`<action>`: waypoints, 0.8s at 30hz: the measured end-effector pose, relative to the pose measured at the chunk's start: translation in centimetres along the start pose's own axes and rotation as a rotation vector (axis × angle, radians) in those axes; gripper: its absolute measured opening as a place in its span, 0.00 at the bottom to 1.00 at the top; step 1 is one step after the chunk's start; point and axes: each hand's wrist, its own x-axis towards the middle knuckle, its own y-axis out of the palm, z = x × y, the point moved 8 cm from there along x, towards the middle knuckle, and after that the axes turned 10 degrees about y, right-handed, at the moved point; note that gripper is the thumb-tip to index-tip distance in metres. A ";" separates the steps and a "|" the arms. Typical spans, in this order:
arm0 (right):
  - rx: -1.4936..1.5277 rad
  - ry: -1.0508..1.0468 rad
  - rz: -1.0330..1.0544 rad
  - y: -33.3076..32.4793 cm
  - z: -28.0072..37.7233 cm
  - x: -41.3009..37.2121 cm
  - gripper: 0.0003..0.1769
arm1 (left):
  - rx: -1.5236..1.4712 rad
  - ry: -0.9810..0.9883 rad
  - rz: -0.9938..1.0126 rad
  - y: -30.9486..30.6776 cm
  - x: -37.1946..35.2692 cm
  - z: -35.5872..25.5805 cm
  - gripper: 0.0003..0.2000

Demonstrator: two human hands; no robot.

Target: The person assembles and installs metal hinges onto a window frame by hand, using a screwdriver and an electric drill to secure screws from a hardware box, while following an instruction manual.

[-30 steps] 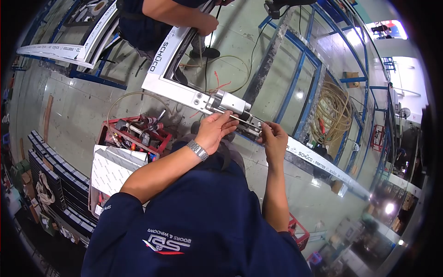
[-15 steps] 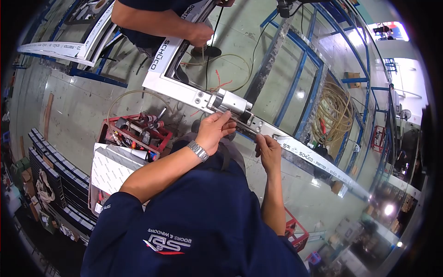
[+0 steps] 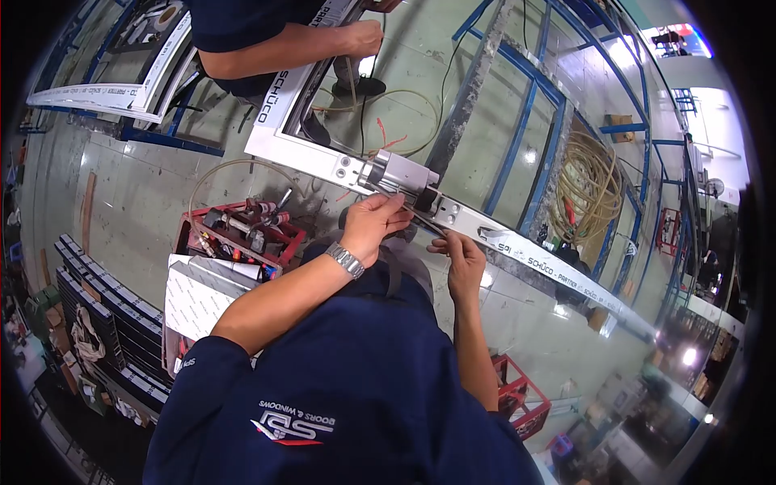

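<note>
A white window or door frame (image 3: 303, 162) with Schüco print lies across the view, a silver cylindrical hinge-like fitting (image 3: 404, 171) mounted on its near rail. At the near side of that fitting, my left hand (image 3: 372, 226), with a metal watch at the wrist, is closed, thumb and forefinger pinching a thin rod-like piece (image 3: 424, 221). The piece slants down to the right along the rail's edge. My right hand (image 3: 462, 257) has its fingertips closed on the piece's other end. Exactly what the piece is, I cannot make out.
Tools fill a red crate (image 3: 242, 230) at left, a white patterned board (image 3: 198, 295) before it. Across the frame stands another person, a forearm (image 3: 275, 50) showing. Blue metal racks (image 3: 517, 137) and a coiled hose (image 3: 586, 190) are at right.
My right hand has shifted slightly left along the rail, its fingers drawn in toward the rod's end. My left hand stays nearly in place. The other person's hand has moved right.
</note>
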 end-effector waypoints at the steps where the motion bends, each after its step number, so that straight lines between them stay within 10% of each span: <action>1: -0.005 -0.019 0.023 0.1 0.3 0.1 0.18 | -0.011 0.001 -0.004 0.1 -0.1 0.0 0.09; 9: -0.319 -0.265 -0.108 -0.3 2.5 -1.1 0.11 | 0.020 0.021 -0.011 -0.1 0.1 0.1 0.09; 17: 0.192 0.400 0.064 -1.1 -0.5 2.2 0.20 | -0.021 -0.008 0.071 1.0 -0.4 -0.3 0.09; 24: -0.715 -0.468 -0.244 -1.1 6.4 -1.0 0.18 | -0.037 -0.020 0.048 0.8 -0.4 -0.2 0.09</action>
